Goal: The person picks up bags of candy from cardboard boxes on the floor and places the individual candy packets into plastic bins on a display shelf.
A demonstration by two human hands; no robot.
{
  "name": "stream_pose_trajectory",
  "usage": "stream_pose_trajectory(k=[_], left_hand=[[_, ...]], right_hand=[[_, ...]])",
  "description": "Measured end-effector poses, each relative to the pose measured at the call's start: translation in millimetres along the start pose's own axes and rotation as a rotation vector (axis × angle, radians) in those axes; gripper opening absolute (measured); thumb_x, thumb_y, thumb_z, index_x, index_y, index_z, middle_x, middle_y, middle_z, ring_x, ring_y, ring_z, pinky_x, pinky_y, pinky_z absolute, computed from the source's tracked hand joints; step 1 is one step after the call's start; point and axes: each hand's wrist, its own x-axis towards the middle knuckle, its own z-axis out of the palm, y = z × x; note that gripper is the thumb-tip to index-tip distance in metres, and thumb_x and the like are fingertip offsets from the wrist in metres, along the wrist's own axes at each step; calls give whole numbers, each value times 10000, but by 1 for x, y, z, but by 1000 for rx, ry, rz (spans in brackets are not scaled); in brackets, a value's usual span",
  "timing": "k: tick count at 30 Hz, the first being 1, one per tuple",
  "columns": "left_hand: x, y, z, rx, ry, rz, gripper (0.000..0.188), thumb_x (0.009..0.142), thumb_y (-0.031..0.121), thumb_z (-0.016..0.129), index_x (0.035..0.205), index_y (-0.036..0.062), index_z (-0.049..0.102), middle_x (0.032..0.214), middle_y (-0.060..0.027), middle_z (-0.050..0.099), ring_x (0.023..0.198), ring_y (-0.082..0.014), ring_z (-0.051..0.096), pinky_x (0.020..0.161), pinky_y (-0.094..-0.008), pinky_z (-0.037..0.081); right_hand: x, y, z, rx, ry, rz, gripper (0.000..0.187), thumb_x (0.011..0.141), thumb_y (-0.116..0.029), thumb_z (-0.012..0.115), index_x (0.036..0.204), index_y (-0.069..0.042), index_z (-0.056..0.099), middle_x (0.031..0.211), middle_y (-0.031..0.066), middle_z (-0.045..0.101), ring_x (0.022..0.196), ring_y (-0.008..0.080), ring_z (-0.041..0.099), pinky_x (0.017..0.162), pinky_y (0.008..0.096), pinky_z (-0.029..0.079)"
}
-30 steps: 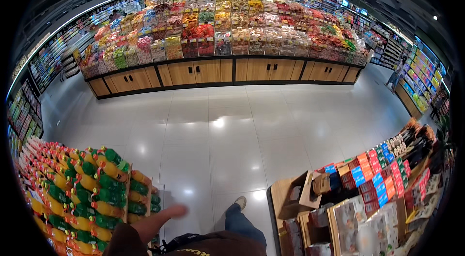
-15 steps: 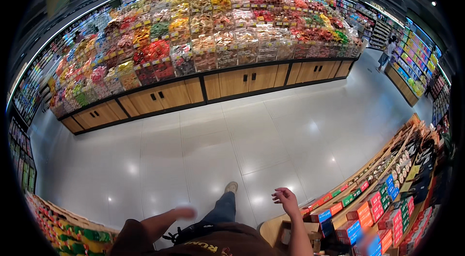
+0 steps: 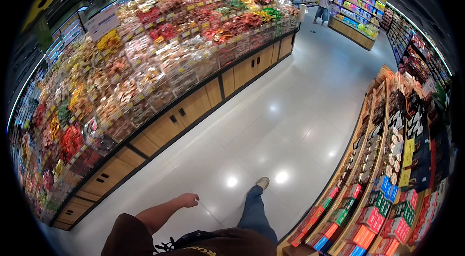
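Note:
My left hand (image 3: 188, 200) hangs over the floor in front of me, its fingers loosely curled together and nothing seen in them. It touches nothing; the wooden cabinet base (image 3: 160, 132) of the sweets display is the nearest fixture. Clear bins of wrapped sweets (image 3: 145, 74) in many colours fill the display above that base. No part of my right hand shows in the picture. One of my shoes (image 3: 263, 183) is stretched forward on the floor, below a blue trouser leg.
Curving along the right is a stepped wooden shelf (image 3: 334, 178) with small coloured boxes (image 3: 370, 217) and round-lidded jars (image 3: 391, 159). A pale tiled floor (image 3: 271, 125) runs between it and the sweets. Far off, a person (image 3: 323, 6) stands near a lit shelf unit (image 3: 356, 8).
The view has turned right, so the sweets display now slants along the left. My right hand has left the picture. My left hand shows more sharply than before.

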Motion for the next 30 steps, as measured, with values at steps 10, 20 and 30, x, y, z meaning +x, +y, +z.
stream_pose_trajectory(k=[10,20,30], left_hand=[[249,101,-202,-36,-392,-45,654,763,322,715,1345,106,508,1087,-198,675,966,-353,657,850,-398,535],[549,203,-398,-47,-385,351,312,734,296,690,968,95,733,946,-178,701,887,-355,664,784,-438,507],[849,503,-822,118,-371,197,250,825,231,536,928,65,692,827,-96,714,776,-246,698,716,-411,534]], right_hand=[[211,-403,-192,79,324,-343,214,884,-185,601,1015,-23,649,827,107,690,701,176,646,587,312,545],[255,-837,-452,357,168,-385,226,933,-184,564,1109,-42,557,953,139,654,809,244,651,684,415,591],[369,-901,-567,484,98,118,282,902,-182,609,1135,-36,544,986,156,648,847,298,647,697,489,581]])
